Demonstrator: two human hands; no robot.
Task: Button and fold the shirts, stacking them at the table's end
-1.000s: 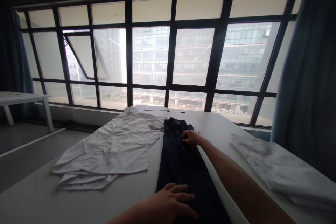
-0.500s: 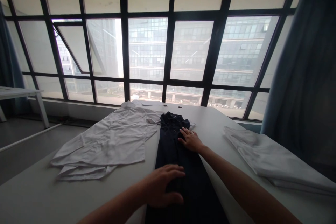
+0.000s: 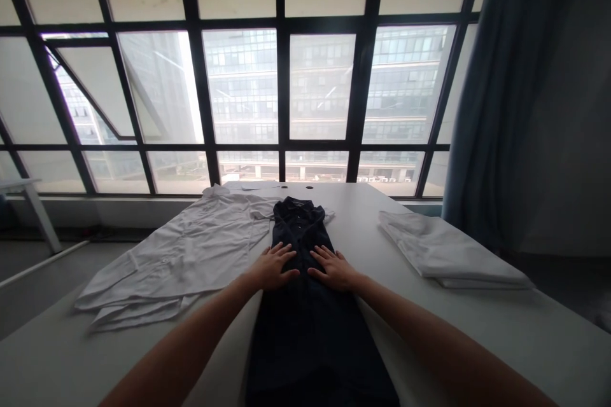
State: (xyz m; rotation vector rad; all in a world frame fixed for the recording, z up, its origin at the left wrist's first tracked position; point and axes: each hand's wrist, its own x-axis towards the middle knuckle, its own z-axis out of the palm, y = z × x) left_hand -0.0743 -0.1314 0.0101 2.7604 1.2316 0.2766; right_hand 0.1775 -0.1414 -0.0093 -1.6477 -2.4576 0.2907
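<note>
A dark navy shirt (image 3: 315, 337) lies lengthwise down the middle of the white table, its collar at the far end and its front buttons facing up. On its left side my left hand (image 3: 273, 268) rests palm down, fingers spread. Level with it, my right hand (image 3: 335, 269) lies flat on the right side of the same shirt, fingers also apart. Both thumbs point inward toward the row of buttons, with a strip of cloth showing between them. Neither hand grasps the fabric.
A white shirt (image 3: 191, 248) lies spread out on the left of the table (image 3: 353, 203). Folded white cloth (image 3: 443, 251) lies on the right. Windows (image 3: 317, 86) stand behind the table, a curtain (image 3: 491, 121) at the right, and another white table (image 3: 41, 216) at far left.
My left hand has moved forward from the near part onto the shirt beside my right hand. My right hand now lies lower relative to the collar. The view has turned to the right.
</note>
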